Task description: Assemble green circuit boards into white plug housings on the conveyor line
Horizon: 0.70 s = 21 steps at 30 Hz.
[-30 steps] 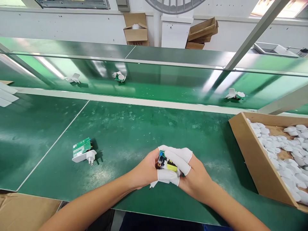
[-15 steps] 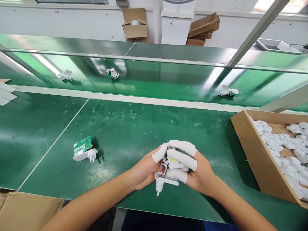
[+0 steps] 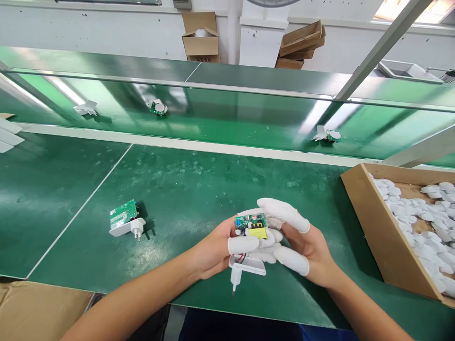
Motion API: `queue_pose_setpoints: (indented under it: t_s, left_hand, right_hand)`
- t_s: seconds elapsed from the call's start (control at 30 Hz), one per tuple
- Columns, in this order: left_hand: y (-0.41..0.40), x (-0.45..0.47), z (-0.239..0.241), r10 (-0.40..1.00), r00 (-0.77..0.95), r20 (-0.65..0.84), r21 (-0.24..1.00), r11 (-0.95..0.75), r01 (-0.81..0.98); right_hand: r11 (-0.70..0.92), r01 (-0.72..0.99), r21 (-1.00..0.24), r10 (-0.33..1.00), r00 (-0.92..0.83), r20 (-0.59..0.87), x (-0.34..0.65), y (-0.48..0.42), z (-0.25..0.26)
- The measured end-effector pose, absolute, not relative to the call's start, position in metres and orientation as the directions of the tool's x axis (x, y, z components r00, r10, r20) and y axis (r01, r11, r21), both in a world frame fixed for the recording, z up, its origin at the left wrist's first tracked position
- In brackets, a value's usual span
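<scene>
My left hand and my right hand meet over the green bench near its front edge, with white finger cots on the fingertips. Together they hold a small green circuit board with a yellow part on it. Red and black wires link the board to a white plug base that hangs below with its pins pointing down. My left thumb presses the board from the front. My right fingers curl round its far and lower sides.
Another board-and-plug unit lies on the bench to the left. A cardboard box of several white caps stands at the right. Three units ride on the conveyor behind. Cardboard boxes stand by the far wall.
The circuit board has been turned face up and lifted free of my fingers. The plug base now hangs lower on its wires. The units on the conveyor have drifted left.
</scene>
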<state>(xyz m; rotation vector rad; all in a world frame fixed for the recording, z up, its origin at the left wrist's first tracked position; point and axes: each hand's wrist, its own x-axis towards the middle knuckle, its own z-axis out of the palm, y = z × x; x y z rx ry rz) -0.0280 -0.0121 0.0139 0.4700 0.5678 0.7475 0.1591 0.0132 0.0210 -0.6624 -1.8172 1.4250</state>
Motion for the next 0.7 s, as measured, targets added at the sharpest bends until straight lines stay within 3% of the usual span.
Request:
queue_pose_setpoints:
  t_s: [0.1, 0.17, 0.43, 0.6, 0.7]
  left_hand:
    - [-0.011, -0.030, 0.017, 0.725, 0.590, -0.354, 0.634, 0.651, -0.419]
    - [-0.012, -0.030, 0.017, 0.735, 0.578, -0.355, 0.683, 0.626, -0.376]
    - [-0.015, -0.025, 0.014, 0.800, 0.507, -0.321, 0.809, 0.510, -0.292]
    - [-0.020, -0.026, 0.014, 0.837, 0.498, -0.226, 0.841, 0.426, -0.334]
    - [-0.024, -0.028, 0.018, 0.815, 0.522, -0.251, 0.817, 0.467, -0.338]
  right_hand:
    - [0.038, -0.088, -0.995, 0.716, -0.692, 0.089, 0.163, 0.017, 0.029]
    - [0.012, -0.058, -0.998, 0.687, -0.725, 0.051, 0.164, 0.020, 0.033]
    - [0.284, 0.149, -0.947, 0.631, -0.773, 0.067, 0.164, 0.023, 0.038]
    - [0.340, 0.109, -0.934, 0.656, -0.739, 0.153, 0.161, 0.019, 0.032]
    - [0.352, 0.084, -0.932, 0.674, -0.714, 0.190, 0.161, 0.016, 0.026]
